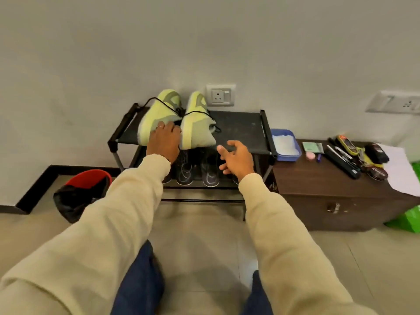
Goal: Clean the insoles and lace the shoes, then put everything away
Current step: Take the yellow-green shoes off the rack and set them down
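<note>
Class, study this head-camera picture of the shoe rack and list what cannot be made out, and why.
- Heel of the left green shoe: covered by the left hand.
- Dark shoes on the lower shelf: partly behind both hands, the right hand included; blurred, in shadow.
- Small items on the brown cabinet: too small to identify.
- Green bag: cut off by the right edge.

Both arms wear long, loose sleeves of a pale cream, soft-looking knit fabric, the left sleeve (95, 223) and the right sleeve (284, 235) each ending in a plain cuff at the wrist. The left hand (164, 142) carries a thin silver ring (159, 126) on one finger. Below, the legs are in dark blue trousers (141, 280).
</note>
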`<move>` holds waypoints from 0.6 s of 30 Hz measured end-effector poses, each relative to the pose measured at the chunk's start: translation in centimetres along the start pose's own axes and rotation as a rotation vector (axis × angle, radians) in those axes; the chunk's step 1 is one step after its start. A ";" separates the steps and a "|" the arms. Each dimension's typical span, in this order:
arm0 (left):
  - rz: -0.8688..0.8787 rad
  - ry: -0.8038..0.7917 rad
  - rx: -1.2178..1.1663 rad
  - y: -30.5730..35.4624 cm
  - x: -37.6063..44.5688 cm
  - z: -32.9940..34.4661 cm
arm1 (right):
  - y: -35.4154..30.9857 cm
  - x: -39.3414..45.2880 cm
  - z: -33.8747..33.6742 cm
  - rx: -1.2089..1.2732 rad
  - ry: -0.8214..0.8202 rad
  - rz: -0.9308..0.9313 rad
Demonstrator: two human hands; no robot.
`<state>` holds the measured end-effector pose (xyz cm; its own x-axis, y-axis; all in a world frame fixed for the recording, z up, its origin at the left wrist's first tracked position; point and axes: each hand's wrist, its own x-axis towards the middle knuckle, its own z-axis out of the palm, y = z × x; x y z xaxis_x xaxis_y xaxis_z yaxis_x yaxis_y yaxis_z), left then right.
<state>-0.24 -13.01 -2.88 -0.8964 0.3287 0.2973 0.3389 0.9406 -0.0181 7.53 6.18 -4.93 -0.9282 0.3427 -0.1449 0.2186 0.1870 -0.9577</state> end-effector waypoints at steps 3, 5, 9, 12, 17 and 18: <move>0.101 -0.077 0.140 -1.9 1.1 0.7 | -1.5 1.6 2.0 0.113 -0.154 0.152; 0.174 -0.104 0.207 -2.6 1.5 1.1 | -1.9 2.7 3.2 0.130 -0.200 0.203; 0.335 -0.158 0.404 -3.3 2.3 1.7 | -2.2 4.5 4.9 0.232 -0.235 0.268; 0.372 -0.203 0.483 -3.5 2.9 2.1 | -2.3 5.9 5.4 0.235 -0.195 0.242; 0.279 -0.245 0.504 -3.0 3.4 1.6 | -3.9 6.2 4.9 0.110 -0.138 0.046; 0.248 -0.250 0.493 -3.1 3.2 1.0 | -4.3 6.1 4.7 0.044 -0.124 0.002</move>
<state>-4.48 -14.74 -2.83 -0.8679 0.4968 -0.0048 0.4276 0.7421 -0.5161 -0.47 3.15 -2.89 -0.9585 0.2259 -0.1738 0.2094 0.1448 -0.9670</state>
